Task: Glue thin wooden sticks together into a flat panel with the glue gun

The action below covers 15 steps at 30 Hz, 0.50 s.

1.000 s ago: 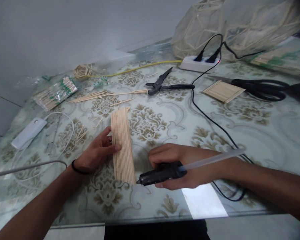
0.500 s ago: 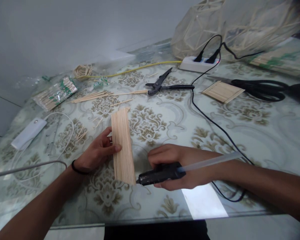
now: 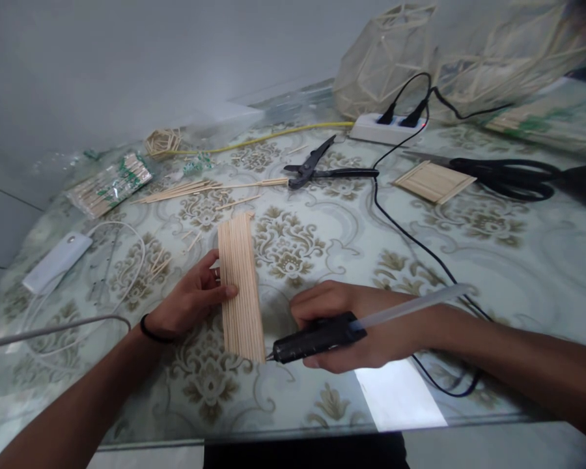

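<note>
Left hand [image 3: 200, 294]: grip clamped on the left side of the stick panel [image 3: 244, 312], over the near middle of the worktop [image 3: 283, 407]. Right hand [image 3: 342, 299]: grip wrapped around the glue gun [image 3: 312, 340], nozzle at the panel's near right corner, contact uncertain. Good practice: steady panel, light even nozzle pressure, fingers clear of the presumably hot tip, black cord [image 3: 376, 189] slack to the right.
</note>
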Motion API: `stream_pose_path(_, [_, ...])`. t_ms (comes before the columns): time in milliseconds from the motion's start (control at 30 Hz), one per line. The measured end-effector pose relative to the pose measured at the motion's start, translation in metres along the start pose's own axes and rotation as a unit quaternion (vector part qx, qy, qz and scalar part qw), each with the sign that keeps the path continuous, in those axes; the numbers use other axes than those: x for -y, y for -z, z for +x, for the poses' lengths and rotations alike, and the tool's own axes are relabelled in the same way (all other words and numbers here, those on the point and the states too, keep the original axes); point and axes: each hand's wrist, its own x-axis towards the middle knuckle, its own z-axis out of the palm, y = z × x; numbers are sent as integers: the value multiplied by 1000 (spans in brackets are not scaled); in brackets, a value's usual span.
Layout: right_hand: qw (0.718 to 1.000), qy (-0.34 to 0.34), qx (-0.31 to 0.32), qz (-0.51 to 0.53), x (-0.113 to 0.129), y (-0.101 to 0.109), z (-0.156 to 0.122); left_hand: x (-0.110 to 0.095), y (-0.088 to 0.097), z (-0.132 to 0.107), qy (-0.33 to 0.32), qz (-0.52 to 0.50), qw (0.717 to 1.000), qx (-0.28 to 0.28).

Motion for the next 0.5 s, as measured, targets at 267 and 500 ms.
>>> stream_pose_path(267, [1000,-11,2,-1,0,1,0,0,-1,0,2,4,1000,6])
stream_pose_path(500, [1000,-13,10,9,-1,0,0,-1,-1,1,-5,0,1000,-4])
